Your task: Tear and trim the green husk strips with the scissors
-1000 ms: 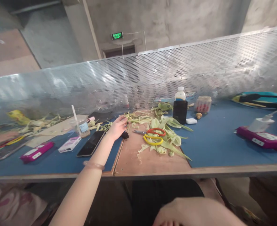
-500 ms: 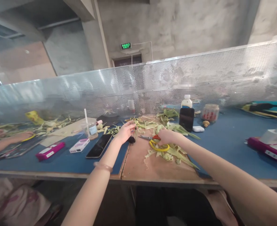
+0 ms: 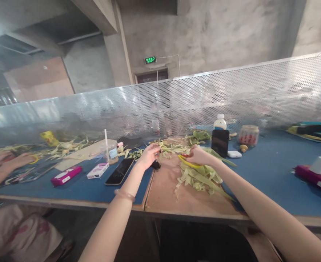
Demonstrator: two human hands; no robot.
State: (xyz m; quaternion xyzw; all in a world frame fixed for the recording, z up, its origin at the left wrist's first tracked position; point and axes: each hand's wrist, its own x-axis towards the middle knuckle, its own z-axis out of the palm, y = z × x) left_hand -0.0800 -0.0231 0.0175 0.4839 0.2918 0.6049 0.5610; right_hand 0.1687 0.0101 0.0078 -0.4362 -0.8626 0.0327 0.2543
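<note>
Both arms stretched fwd. R hand [image 3: 200, 155] closed round scissors [image 3: 186, 162] (yellow handle); L hand [image 3: 149, 154] half-curled by black lump [image 3: 156, 165], grip unclear.

Bare grey concrete wall [image 3: 217, 32] at the back w/ a lit green exit sign [image 3: 150, 60] high up & a dark doorway [image 3: 152, 76] right below it; a concrete pillar [image 3: 119, 62] stands just left, w/ a heavy beam [image 3: 100, 14] overhead & a brown panel [image 3: 40, 80] further left. A long perforated metal screen [image 3: 231, 98] runs the full width along the far edge of the table [image 3: 258, 174], catching pale glare in spots. Tabletop is blue w/ a bare wood front edge & a plywood board [image 3: 171, 196] set in the middle; light is soft & even, dimmer at top left.
</note>
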